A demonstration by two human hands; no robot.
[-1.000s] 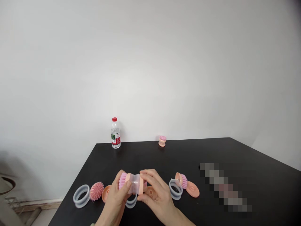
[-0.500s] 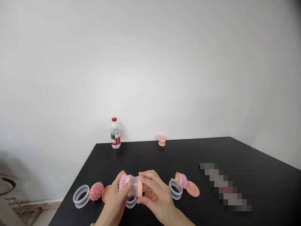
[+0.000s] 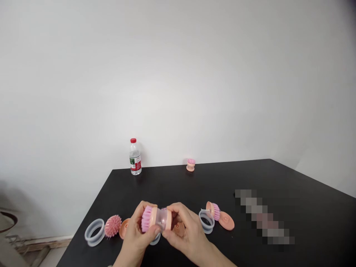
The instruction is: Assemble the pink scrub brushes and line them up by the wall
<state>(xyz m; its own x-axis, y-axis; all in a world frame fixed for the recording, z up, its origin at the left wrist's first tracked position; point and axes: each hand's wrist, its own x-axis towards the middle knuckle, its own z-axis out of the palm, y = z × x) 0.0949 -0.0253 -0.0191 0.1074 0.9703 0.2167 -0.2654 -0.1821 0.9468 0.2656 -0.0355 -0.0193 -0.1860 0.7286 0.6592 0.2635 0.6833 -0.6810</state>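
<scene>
Between my two hands is a scrub brush [image 3: 161, 218] with pink bristles, a clear waisted middle and a peach base. It lies sideways, bristles pointing left. My left hand [image 3: 138, 231] grips the bristle end, its thumb along the lower side. Fingers of my right hand [image 3: 187, 227] close round the peach base at the other end. Below the brush, a clear ring [image 3: 155, 239] and a peach disc [image 3: 179, 229] are partly covered by my hands. Another peach disc [image 3: 123, 229] shows just left of my left hand.
Left on the black table [image 3: 219, 181] lie a clear ring [image 3: 94, 232] and a pink bristle head [image 3: 113, 226]. Rightward are a ring [image 3: 206, 221], a bristle head [image 3: 213, 210] and a peach disc [image 3: 226, 221]. A bottle [image 3: 135, 159] and a whole brush [image 3: 190, 165] stand by the wall.
The brush in my hands has turned slightly, so more of its clear middle shows. My right fingers have shifted off its top edge toward the base. The view has moved a little.
</scene>
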